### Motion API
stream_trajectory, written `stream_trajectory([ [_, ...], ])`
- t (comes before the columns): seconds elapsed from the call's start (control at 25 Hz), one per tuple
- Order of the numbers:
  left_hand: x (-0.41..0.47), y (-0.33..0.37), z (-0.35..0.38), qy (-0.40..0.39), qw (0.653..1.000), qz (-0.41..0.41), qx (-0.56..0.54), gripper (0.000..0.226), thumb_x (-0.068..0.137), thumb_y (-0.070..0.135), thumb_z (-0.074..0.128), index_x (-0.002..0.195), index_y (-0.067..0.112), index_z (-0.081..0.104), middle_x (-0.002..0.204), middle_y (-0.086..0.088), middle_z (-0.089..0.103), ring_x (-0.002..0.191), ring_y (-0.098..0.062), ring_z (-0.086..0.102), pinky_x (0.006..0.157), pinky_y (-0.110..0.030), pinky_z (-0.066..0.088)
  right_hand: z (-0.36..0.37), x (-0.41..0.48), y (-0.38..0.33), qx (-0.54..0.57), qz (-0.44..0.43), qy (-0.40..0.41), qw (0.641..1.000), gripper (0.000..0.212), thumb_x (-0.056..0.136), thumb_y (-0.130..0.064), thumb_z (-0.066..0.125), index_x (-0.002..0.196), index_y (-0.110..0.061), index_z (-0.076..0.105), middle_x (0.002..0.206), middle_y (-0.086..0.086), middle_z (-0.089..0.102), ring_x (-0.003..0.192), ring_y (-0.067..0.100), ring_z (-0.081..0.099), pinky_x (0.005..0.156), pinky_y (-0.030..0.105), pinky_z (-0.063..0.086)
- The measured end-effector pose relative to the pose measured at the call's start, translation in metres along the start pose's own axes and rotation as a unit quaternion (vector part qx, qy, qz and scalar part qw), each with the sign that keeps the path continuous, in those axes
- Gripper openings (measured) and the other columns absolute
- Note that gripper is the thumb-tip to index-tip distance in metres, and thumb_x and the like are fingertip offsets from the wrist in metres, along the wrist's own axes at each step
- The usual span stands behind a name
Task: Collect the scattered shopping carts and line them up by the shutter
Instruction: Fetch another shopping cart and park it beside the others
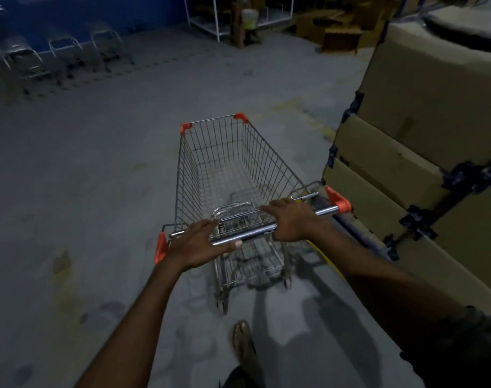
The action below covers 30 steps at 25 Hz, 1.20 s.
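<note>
A: Hands?
B: Both on the handle bar (pixel 255 233) of the shopping cart (pixel 224 169). Left hand (pixel 202 245) grips near the left end, thumb under the bar. Right hand (pixel 292 219) is curled round it, right of centre.
A: Cart position?
B: Mid-frame on the concrete floor (pixel 98 177), just beside stacked cardboard boxes (pixel 406 121) on its right.
A: Other carts?
B: A row of parked carts (pixel 65 51), blurry, far upper left against a blue wall (pixel 98 12), well apart from this one.
A: Else?
B: A sandalled foot (pixel 243 345) behind the cart.
</note>
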<state>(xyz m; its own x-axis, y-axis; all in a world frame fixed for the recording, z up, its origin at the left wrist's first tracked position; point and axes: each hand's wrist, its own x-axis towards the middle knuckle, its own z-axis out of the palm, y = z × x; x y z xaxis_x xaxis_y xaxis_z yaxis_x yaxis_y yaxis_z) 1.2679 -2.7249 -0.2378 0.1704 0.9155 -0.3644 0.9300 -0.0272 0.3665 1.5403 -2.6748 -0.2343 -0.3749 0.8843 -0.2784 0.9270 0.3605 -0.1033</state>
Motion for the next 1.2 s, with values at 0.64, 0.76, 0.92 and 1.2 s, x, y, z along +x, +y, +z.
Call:
stream_trajectory([
  [0.64,0.269,-0.078,-0.133,0.132,0.991,-0.017,0.019,0.106,0.062,0.104,0.040,0.145,0.039,0.044,0.151,0.007,0.038,0.136,-0.020,0.043,0.107,-0.047,0.042,-0.075,0.311,0.039,-0.062,0.035,0.110,0.991,0.056,0.065,-0.041,0.060,0.119,-0.024,0.061,0.115,0.003,0.059,0.106,0.027,0.058,0.094,0.044,0.044],
  [0.76,0.328,-0.101,-0.154,0.201,0.978,-0.019,0.055,0.085,0.061,0.103,0.043,0.116,0.039,0.057,0.117,0.010,0.054,0.105,-0.015,0.059,0.083,-0.038,0.055,-0.083,0.374,0.040,-0.072,0.070,0.154,0.983,0.029,0.065,-0.033,0.064,0.090,-0.019,0.063,0.082,0.005,0.067,0.080,0.029,0.064,0.084,0.042,0.043],
  [0.92,0.407,-0.126,-0.192,0.193,0.970,-0.067,0.130,0.066,0.072,0.090,0.049,0.093,0.030,0.067,0.091,0.005,0.074,0.090,-0.020,0.071,0.078,-0.034,0.055,-0.118,0.466,0.049,-0.078,0.034,0.118,0.989,0.014,0.069,-0.034,0.069,0.075,-0.022,0.065,0.068,-0.001,0.066,0.063,0.022,0.066,0.067,0.033,0.040],
  [1.2,0.535,-0.140,-0.259,0.171,0.965,-0.113,0.166,0.025,0.084,0.045,0.059,0.099,0.026,0.066,0.093,-0.001,0.073,0.091,-0.023,0.071,0.075,-0.033,0.053,-0.180,0.628,0.082,-0.103,-0.058,0.080,0.990,0.029,0.083,-0.040,0.060,0.096,-0.016,0.070,0.098,0.006,0.074,0.091,0.029,0.071,0.080,0.035,0.052],
])
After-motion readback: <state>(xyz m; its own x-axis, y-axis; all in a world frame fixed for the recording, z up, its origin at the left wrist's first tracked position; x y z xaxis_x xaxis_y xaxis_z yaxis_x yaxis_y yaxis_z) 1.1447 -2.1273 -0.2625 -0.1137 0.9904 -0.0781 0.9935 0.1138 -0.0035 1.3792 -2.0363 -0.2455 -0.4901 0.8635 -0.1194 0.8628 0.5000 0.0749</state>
